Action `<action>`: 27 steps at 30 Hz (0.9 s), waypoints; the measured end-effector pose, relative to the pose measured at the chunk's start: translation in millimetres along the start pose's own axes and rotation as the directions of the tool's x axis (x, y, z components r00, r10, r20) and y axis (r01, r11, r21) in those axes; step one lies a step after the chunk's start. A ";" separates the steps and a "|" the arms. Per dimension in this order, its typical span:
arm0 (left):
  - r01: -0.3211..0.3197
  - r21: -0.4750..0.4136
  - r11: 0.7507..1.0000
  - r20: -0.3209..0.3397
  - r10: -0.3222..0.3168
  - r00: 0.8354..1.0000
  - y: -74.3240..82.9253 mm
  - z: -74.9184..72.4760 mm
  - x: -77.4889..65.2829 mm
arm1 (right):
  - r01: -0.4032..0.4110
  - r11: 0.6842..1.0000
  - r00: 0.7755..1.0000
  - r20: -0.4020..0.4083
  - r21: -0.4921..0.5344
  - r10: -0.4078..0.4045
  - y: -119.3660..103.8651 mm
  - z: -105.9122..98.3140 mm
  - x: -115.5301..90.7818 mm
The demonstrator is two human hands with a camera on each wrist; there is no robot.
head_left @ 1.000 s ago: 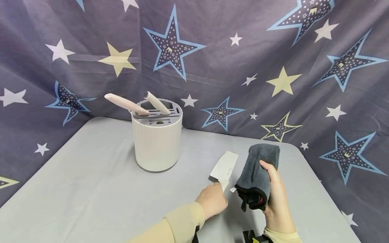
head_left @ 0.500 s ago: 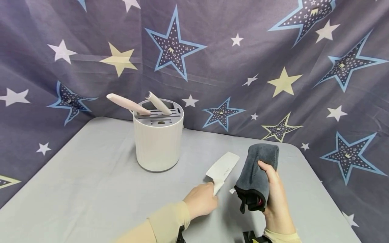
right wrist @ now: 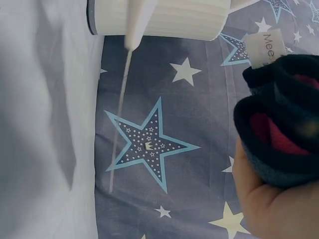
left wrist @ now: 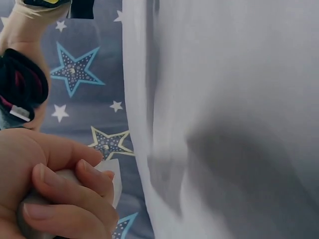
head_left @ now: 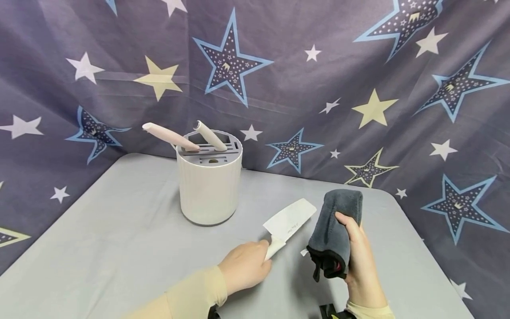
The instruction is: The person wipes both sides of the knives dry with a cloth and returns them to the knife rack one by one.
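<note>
My left hand (head_left: 245, 266) has its fingers curled round the white handle of a cleaver (head_left: 290, 219), whose pale broad blade points away to the right. In the right wrist view the cleaver's blade (right wrist: 119, 114) shows edge-on, raised over the table. On the right, my right hand (head_left: 360, 257) grips a rolled grey cloth (head_left: 336, 226) with black edging, thumb across its top. Reddish fabric and a white tag show at the cloth (right wrist: 274, 159) in the right wrist view. In the left wrist view the left hand (left wrist: 65, 184) hides most of the handle.
A white ribbed knife block (head_left: 209, 190) with a grey slotted top stands at the back, left of the cleaver. It holds a pink-handled knife (head_left: 169, 136) and another with a cream handle (head_left: 211, 136). Behind the grey table (head_left: 119, 230) hangs a star-patterned curtain (head_left: 279, 88).
My left hand has moved left with the cleaver, and the blade has turned to slant more to the right. The right hand and its cloth have barely shifted.
</note>
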State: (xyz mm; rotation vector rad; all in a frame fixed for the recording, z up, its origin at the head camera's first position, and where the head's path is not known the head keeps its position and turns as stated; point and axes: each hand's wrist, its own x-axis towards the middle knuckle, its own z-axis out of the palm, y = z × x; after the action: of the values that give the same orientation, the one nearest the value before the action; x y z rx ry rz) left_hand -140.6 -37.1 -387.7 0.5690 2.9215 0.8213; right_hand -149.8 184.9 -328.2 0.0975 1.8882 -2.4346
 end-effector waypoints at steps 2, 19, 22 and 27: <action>-0.025 0.020 0.999 -0.028 0.025 0.999 -3.0 -2.3 -3.8 | -0.007 1.000 1.000 0.001 -0.022 0.007 -0.1 0.8 0.2; -0.143 0.088 0.986 -0.167 0.156 0.973 -10.9 -7.6 -28.6 | -0.025 0.977 0.999 -0.038 -0.211 0.017 -0.2 6.1 3.2; -0.162 0.111 0.981 -0.192 0.181 0.965 -11.0 -8.2 -30.9 | -0.010 0.969 1.000 -0.024 -0.247 0.005 1.0 7.6 4.1; -0.179 0.143 0.973 -0.220 0.208 0.953 -10.3 -9.3 -33.3 | -0.010 0.957 1.000 0.005 -0.291 0.012 3.2 12.0 6.3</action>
State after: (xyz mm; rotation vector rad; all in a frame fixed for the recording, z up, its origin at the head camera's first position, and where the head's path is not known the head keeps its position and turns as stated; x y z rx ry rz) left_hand -114.4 -61.9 -386.6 0.8349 3.1869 0.7813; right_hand -156.0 172.5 -328.9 0.0847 2.2102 -2.1154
